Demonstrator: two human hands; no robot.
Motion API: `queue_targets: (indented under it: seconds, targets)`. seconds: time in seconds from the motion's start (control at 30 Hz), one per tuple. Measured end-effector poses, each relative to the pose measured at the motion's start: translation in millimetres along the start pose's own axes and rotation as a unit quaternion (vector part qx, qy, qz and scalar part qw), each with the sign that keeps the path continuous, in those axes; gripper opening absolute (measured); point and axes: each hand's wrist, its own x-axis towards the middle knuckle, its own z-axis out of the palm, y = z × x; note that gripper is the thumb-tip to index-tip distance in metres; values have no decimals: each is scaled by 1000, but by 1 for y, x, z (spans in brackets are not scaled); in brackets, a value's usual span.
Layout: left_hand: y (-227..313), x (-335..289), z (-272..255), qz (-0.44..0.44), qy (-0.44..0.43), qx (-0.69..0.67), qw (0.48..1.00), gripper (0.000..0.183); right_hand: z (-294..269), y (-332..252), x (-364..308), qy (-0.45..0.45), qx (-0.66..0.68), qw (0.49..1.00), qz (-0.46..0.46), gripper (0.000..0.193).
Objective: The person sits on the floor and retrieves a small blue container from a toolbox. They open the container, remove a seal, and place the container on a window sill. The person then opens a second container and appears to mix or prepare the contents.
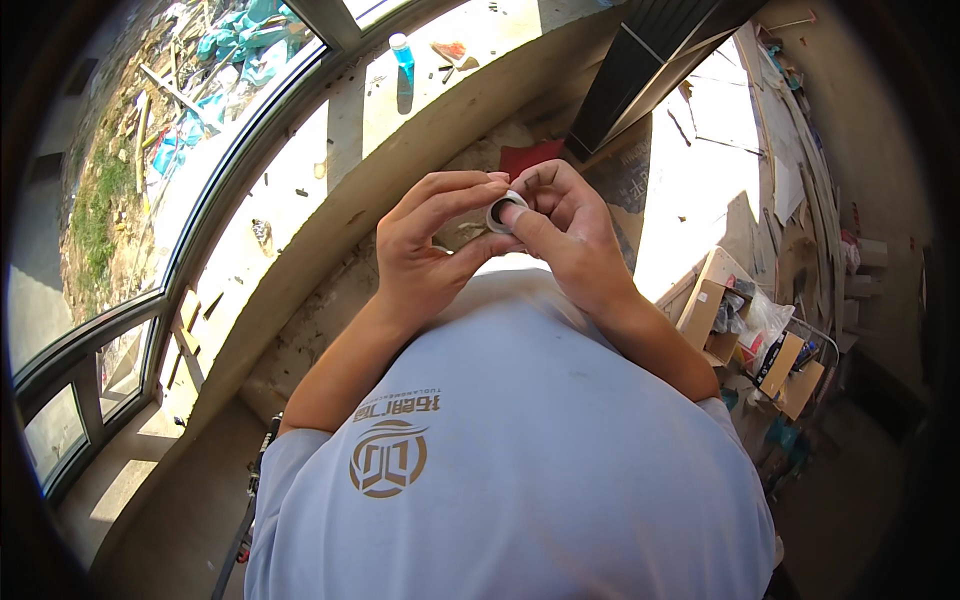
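A small whitish roll of tape [491, 217] is held up in front of my chest, its round hole facing me. My right hand [572, 222] grips it with the thumb at the hole and bent fingers behind. From the other side, my left hand [425, 232] pinches its edge, fingertips at the top and thumb low down. Fingers hide part of the roll, and whether a strip has been pulled from it I cannot tell.
A blue bottle [403, 52] stands on the sunlit concrete ledge [345, 130] beside the window frame [240, 150]. Dark long profiles [640, 65] lean ahead. Right, an open cardboard box [705, 305] holds plastic bags and packages, near stacked boards [800, 170].
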Motion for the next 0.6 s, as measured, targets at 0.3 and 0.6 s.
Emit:
queue_targets:
  seconds: [0.3,0.6]
  targets:
    - [1,-4,0,-2,6,5,1000,46,7,6,-1,15,11,999,-32,18]
    - [0,-6,-1,-3,14,-23,1000,45,9,4,-3,8,9,1000,-27,21]
